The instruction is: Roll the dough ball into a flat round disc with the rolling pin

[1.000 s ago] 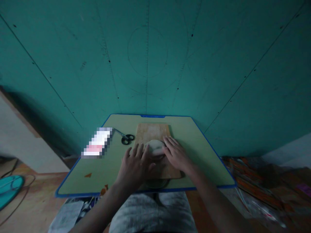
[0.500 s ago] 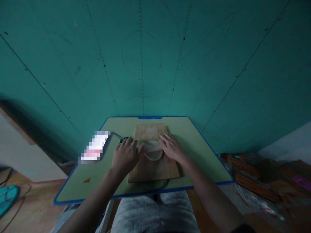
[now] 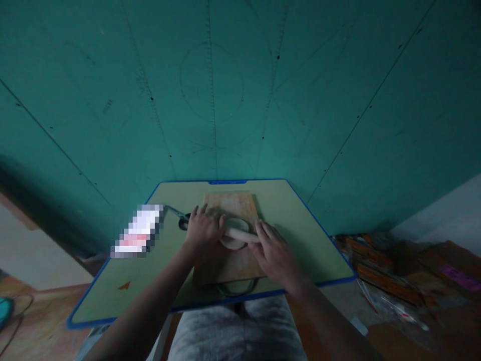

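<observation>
A pale rolling pin (image 3: 240, 234) lies across a round, flat piece of dough (image 3: 233, 244) on a wooden cutting board (image 3: 229, 271). My left hand (image 3: 206, 229) rests over the pin's left end, its fingers bent around it. Over the right end is my right hand (image 3: 273, 250), fingers together and pressing on the pin. Both ends of the pin are hidden under my hands. Just left of my left hand, scissors (image 3: 183, 220) with dark handles lie on the table.
The light table (image 3: 308, 250) has a blue rim. A blurred-out flat rectangular item (image 3: 138, 230) lies at its left edge, with a small orange triangle (image 3: 125, 285) nearer me. A green wall (image 3: 233, 100) stands behind; flattened cardboard (image 3: 387, 281) lies on the floor at right.
The pin has tilted, its right end coming nearer to me with my right hand. My left hand has moved slightly right on the board. The whole view has shifted a little.
</observation>
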`<state>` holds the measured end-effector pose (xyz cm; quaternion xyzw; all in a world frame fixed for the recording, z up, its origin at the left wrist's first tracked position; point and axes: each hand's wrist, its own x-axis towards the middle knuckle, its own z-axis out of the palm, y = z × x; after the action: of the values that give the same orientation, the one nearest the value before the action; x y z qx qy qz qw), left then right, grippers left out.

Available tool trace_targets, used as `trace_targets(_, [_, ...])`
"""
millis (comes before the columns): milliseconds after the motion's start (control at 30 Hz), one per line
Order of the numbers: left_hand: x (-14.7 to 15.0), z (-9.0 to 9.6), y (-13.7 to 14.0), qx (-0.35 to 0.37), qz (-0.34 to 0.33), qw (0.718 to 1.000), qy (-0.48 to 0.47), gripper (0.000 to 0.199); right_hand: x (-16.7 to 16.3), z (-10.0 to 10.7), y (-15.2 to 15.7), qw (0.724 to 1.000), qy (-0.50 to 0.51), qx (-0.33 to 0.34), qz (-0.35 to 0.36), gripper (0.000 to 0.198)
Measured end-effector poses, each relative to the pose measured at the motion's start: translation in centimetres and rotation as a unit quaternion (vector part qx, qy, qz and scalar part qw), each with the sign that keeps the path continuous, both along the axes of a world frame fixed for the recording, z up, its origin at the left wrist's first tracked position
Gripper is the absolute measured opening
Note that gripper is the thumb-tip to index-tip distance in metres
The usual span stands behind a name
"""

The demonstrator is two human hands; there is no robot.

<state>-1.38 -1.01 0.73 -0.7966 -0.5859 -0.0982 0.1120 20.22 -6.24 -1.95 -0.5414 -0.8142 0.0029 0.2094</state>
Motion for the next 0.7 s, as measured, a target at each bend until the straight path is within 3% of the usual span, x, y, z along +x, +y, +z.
trace_targets(267, [1.9, 0.4, 5.2, -0.048, 0.053, 0.997, -0.026, 0.042, 1.1, 1.4, 7.0, 0.993, 0.011, -0.094, -0.073, 0.056])
trace_targets(433, [2.1, 0.3, 7.1, -0.082, 0.063, 0.994, -0.024, 0.041, 1.7, 1.5, 11.0, 0.986, -0.015, -0.152, -0.072, 0.053])
trace_targets(533, [2.1, 0.2, 7.9, -0.087, 0.036, 0.996, -0.01, 0.039, 2.0, 1.0, 12.4, 0.985, -0.058, -0.156, -0.039, 0.044])
trace_targets(700, [2.4, 0.3, 8.8, -0.084, 0.063, 0.994, -0.039, 0.042, 2.3, 0.0, 13.6, 0.986, -0.08, -0.147, -0.028, 0.036])
